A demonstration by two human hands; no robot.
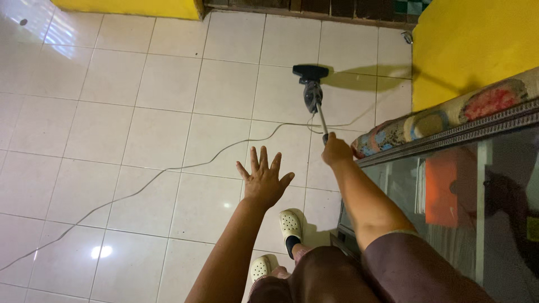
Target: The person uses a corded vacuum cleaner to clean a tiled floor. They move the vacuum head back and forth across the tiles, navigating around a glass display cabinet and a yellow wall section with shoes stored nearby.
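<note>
My right hand (336, 150) grips the top of a stick vacuum cleaner's handle (322, 124). The metal tube runs away from me to the grey body (312, 95) and the black floor head (310, 71), which rests on the white tiles. My left hand (263, 179) is stretched out over the floor with its fingers spread wide and nothing in it. The vacuum's thin grey cord (168, 169) trails from the tube across the tiles toward the lower left.
A glass-fronted cabinet (449, 191) stands close on my right, with a rolled patterned mat (449, 115) on top. A yellow wall (471, 39) rises behind it. My feet in pale clogs (290, 223) stand on the white tiled floor (140, 112).
</note>
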